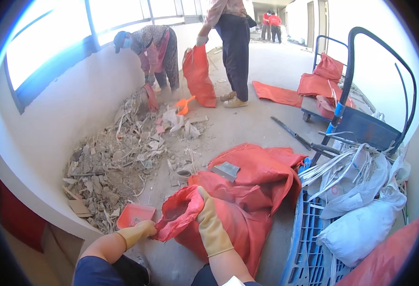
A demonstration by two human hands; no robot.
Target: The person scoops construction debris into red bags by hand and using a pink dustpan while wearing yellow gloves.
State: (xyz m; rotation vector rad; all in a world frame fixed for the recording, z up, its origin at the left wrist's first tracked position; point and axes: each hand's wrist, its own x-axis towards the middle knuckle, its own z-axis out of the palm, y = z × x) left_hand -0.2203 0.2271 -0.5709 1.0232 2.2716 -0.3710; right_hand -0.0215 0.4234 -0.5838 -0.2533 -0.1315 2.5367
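Both of my hands wear yellowish rubber gloves. My left hand (140, 230) grips the near left edge of the mouth of a red woven sack (223, 228). On the far right edge of that mouth, my right hand (209, 218) has hold of the rim, its fingers partly hidden by the fabric. The mouth gapes toward the left, and its inside is dark. Just beyond my left hand lies a red plastic dustpan (136, 215) with some grit in it. A heap of rubble (112, 171) runs along the white wall, up to the dustpan.
More red sacks (252, 164) lie behind mine, a grey slab (226, 171) on top. At right are a blue plastic pallet (302, 243) with a white sack (363, 228) and a hand truck (368, 125). Beyond, one person (159, 53) bends over the heap; another (232, 46) holds a red sack.
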